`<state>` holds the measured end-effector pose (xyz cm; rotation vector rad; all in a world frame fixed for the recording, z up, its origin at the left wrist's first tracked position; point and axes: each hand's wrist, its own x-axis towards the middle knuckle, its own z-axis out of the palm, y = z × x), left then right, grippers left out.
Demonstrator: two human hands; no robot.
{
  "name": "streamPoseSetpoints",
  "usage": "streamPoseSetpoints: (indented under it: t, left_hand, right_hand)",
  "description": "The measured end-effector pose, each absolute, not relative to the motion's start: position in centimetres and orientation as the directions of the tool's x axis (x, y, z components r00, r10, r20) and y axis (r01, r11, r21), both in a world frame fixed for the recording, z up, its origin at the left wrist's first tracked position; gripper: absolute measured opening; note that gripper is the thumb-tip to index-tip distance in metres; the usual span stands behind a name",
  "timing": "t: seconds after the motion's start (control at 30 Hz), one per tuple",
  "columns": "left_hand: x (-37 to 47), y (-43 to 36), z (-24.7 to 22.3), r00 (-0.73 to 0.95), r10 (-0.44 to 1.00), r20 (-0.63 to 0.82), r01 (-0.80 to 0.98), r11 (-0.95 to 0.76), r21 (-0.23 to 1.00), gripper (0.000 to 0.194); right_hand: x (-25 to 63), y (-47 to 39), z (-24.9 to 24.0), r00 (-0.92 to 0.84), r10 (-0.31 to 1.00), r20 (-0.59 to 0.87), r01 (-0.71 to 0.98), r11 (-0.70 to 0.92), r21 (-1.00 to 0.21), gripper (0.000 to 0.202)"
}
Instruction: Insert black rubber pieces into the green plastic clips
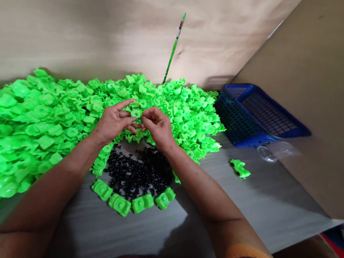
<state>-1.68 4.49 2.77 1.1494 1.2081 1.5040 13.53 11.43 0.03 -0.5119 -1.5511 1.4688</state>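
Observation:
A small green toy car body (135, 110) is held up between my hands, its hollow underside facing me, with a black axle across its upper end. My left hand (113, 121) grips it from the left. The fingertips of my right hand (158, 128) are pinched together at its lower right edge. Below my hands lies a pile of small black axle pieces (138, 173). Several green car bodies (119, 204) curve around the near side of that pile. Behind and to the left spreads a large heap of green car bodies (46, 115).
A blue plastic basket (247, 114) stands tilted at the right against the wooden partition. Near it are a clear plastic cup (267, 153) and a lone green piece (240, 168) on the grey table (264, 202). A thin green stick (173, 50) rises behind the heap.

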Motion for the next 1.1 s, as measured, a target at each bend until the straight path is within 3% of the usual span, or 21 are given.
streamPoseSetpoints:
  t: [0.43,0.97,1.1]
  left_hand:
    - [-1.6,4.2,3.3,-0.220,0.967,0.126,-0.017,-0.133,0.991,0.089]
    - [-1.7,4.2,2.8,-0.145,0.985,0.092,-0.009,-0.094,0.996,0.068]
    - [-2.6,4.4,3.0,-0.214,0.966,0.145,0.206,-0.100,0.973,0.065]
  right_hand:
    - [12.8,11.3,-0.8,-0.478,0.815,0.328,-0.318,0.188,-0.929,0.029]
    - [13.1,11.4,-0.7,-0.500,0.835,0.231,-0.231,0.129,-0.964,0.043]
    - [14.1,12.5,0.2,-0.472,0.839,0.269,-0.200,0.195,-0.960,0.038]
